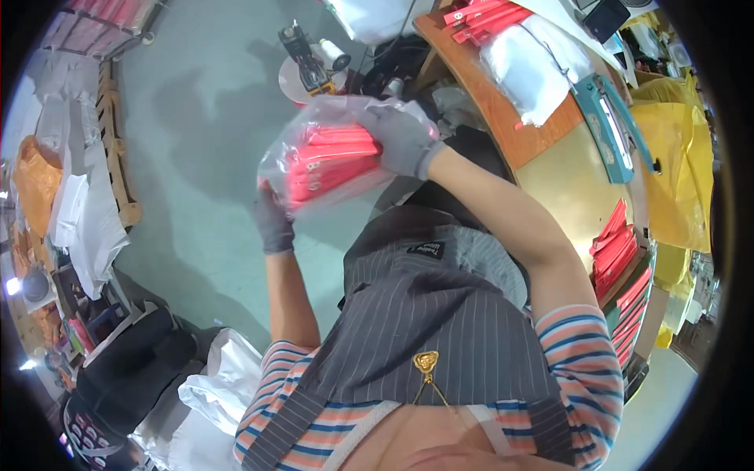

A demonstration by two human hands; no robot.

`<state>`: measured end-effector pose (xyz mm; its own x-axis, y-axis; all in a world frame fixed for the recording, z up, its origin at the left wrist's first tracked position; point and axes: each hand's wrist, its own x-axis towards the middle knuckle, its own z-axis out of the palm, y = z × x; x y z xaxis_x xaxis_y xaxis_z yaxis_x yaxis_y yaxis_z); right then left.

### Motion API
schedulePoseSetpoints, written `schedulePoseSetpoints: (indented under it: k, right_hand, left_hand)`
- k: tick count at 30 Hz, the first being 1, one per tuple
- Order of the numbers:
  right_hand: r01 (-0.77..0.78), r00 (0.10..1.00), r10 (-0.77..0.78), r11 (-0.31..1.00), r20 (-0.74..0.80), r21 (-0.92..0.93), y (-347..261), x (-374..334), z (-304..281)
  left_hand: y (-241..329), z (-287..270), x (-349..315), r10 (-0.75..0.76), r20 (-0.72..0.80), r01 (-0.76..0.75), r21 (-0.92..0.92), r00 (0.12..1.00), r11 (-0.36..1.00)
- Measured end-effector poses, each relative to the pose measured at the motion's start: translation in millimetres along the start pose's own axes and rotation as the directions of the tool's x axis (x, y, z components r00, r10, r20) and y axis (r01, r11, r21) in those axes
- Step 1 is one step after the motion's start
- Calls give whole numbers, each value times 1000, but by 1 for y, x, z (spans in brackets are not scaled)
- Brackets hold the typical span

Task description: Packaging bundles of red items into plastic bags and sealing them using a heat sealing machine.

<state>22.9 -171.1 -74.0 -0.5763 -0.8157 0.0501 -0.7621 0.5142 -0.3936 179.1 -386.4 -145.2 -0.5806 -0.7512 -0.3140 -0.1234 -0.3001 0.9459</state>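
Note:
Between my two hands a transparent plastic bag (271, 166) hangs in the air above the floor, in front of my apron. Long flat red packets (334, 161) with white marks lie bundled inside it. My left hand (275, 224), in a grey glove, grips the bag's lower left side, its fingers partly behind the plastic. At the upper right, my right hand (402, 143), also gloved in grey, is closed on the bag's other end beside the packets.
To my right stands a wooden table (503, 102) bearing a teal bag sealer (605, 129), a plastic bag (534, 67) and more red packets (614, 250). Ahead, tools rest on a round white bucket (292, 81). A wooden pallet (116, 149) and a black chair (141, 369) are at left.

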Motion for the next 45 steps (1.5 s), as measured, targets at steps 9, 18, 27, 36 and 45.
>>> schedulePoseSetpoints:
  k: [9,18,27,36,45]
  right_hand:
    - [-66,992,100,925,-72,375,38,-33,42]
    - [1,993,78,759,92,-651,75,-49,81]
    - [-164,779,381,891,499,-424,45,-3,-109]
    - [-99,981,117,988,-154,120,48,26,-124]
    - [-597,686,463,800,-562,-69,151,-254,-104]
  left_hand:
    - [95,36,-13,1,478,83,-154,878,985]
    - [93,33,-56,14,409,-43,61,912,997]
    - [145,56,-28,239,270,-290,171,933,942]
    - [119,74,73,59,244,-163,434,968,886]
    - [165,93,33,547,428,-677,606,720,418]
